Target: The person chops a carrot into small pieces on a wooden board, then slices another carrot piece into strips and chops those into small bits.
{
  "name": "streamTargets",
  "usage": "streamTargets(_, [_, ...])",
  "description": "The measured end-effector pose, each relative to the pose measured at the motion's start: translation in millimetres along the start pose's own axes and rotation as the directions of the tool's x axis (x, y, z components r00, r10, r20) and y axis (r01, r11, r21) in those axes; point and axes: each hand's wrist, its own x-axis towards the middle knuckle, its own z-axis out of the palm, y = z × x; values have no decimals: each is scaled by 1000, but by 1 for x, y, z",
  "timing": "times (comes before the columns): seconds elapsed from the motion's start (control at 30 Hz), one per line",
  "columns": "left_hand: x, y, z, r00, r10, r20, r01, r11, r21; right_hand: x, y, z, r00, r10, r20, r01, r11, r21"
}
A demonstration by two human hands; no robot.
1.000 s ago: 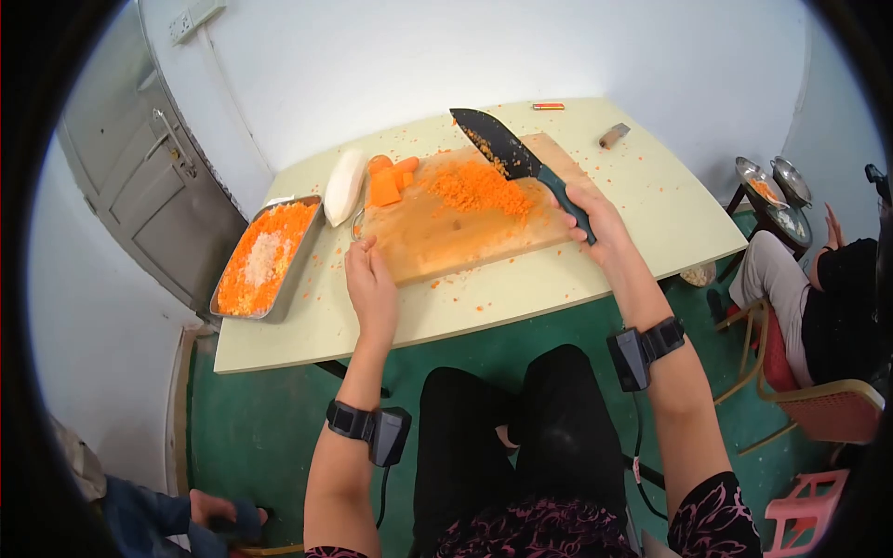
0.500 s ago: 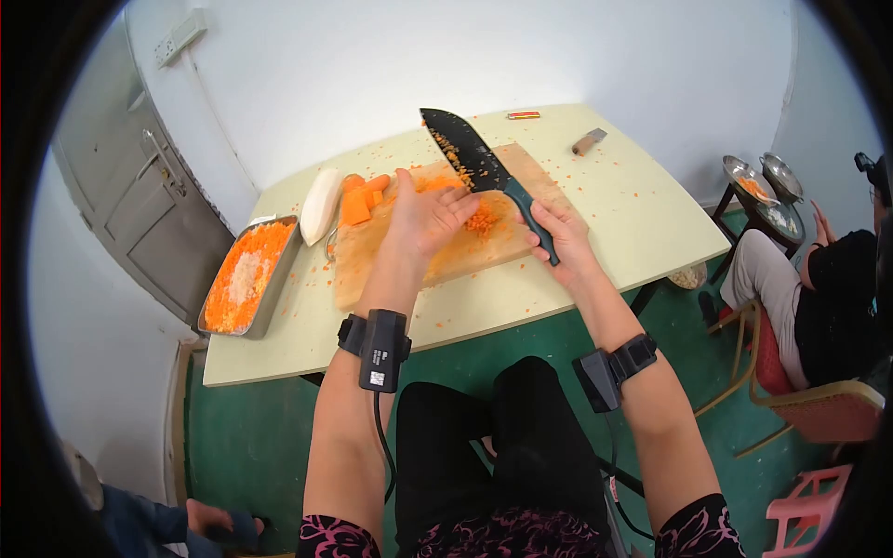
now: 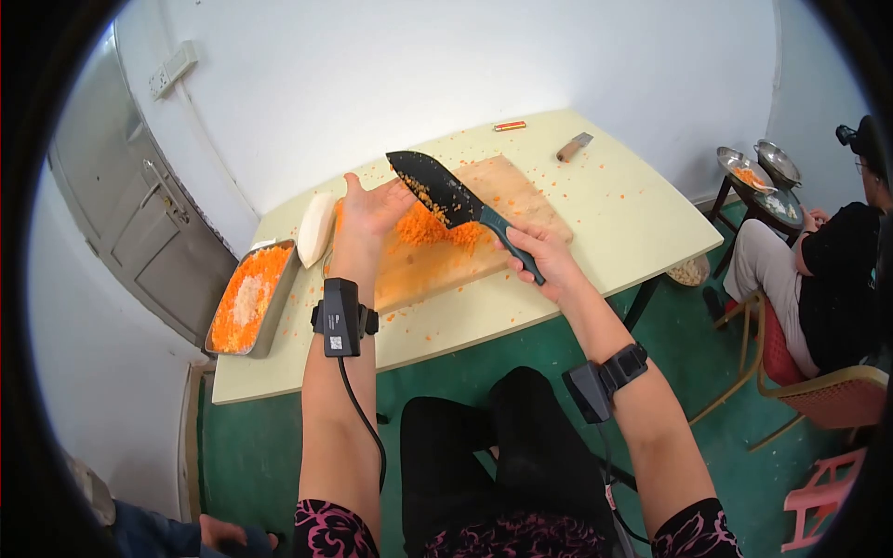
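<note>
My right hand [image 3: 541, 259] is closed round the dark green handle of a broad black knife [image 3: 437, 193], whose blade points up and left with orange bits stuck on it. Palm up and fingers spread, my left hand [image 3: 374, 206] is beside the blade tip and holds nothing. Below the blade, a heap of chopped carrot [image 3: 430, 229] lies on the wooden cutting board [image 3: 521, 195]. A peeled white radish [image 3: 317, 229] rests left of the board. Farther left is a metal tray [image 3: 278, 304] of chopped carrot with a pale heap on top.
A small cleaver [image 3: 574, 147] and a red packet [image 3: 509, 126] lie toward the back of the table [image 3: 651, 223]. At right, a person [image 3: 828, 270] sits near bowls on a stool [image 3: 735, 200]. Another person's legs [image 3: 158, 521] show at lower left.
The knife has moved down and left, its blade now lower over the board. My left hand has shifted left, uncovering more of the carrot heap and hiding the carrot chunks. The view has shifted slightly.
</note>
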Motion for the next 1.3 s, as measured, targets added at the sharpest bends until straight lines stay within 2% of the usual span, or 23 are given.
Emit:
streamTargets(0.07, [7, 6, -1, 1000, 28, -11, -28, 1000, -4, -3, -1, 0, 1000, 6, -5, -6, 1000, -12])
streamTargets(0.17, [34, 23, -11, 988, 75, -132, -83, 995, -58, -10, -2, 1, 1000, -28, -5, 28, 999, -35])
streamTargets(0.27, [60, 34, -24, 957, 259, -132, -240, 960, 143, -12, 0, 0, 997, -71, -32, 70, 997, -37])
streamTargets(0.33, [59, 29, -18, 963, 248, -107, -163, 849, 503, -9, 3, -1, 992, -111, -54, 110, 993, -34])
streamTargets(0.4, [58, 21, -22, 971, 233, -61, -92, 594, 799, -10, 8, -2, 986, -141, -88, 139, 990, -29])
streamTargets(0.47, [63, 18, -27, 978, 210, 21, -68, 222, 973, -10, 8, 0, 978, -174, -119, 172, 985, -28])
streamTargets(0.5, [56, 10, -22, 970, 242, 20, -65, 181, 981, -10, 8, 0, 977, -175, -124, 172, 985, -34])
streamTargets(0.6, [36, -9, -8, 941, 324, 95, -80, -60, 995, -10, 6, 3, 974, -174, -142, 169, 984, -51])
streamTargets(0.63, [29, -21, -7, 915, 263, 306, -261, -194, 946, -11, 6, 5, 973, -172, -152, 165, 985, -59])
streamTargets(0.7, [10, -47, -10, 748, 55, 662, -589, -405, 699, -11, 6, 6, 973, -170, -158, 162, 985, -61])
streamTargets(0.73, [-13, -57, -8, 744, -113, 658, -567, -627, 534, -11, 6, 5, 973, -168, -155, 162, 985, -55])
streamTargets(0.77, [-31, -63, -7, 749, -272, 605, -535, -786, 309, -11, 7, 5, 975, -165, -152, 160, 986, -49])
streamTargets(0.87, [-42, -72, -14, 779, -339, 528, -512, -830, 221, -9, 7, 4, 978, -155, -139, 151, 988, -41])
streamTargets(1.07, [-34, -66, -17, 813, -322, 485, -514, -789, 337, -12, 5, 5, 979, -163, -125, 156, 986, -66])
streamTargets(1.3, [-3, -39, -15, 887, -185, 423, -349, -869, 351, -14, 4, 5, 983, -147, -111, 141, 988, -62])
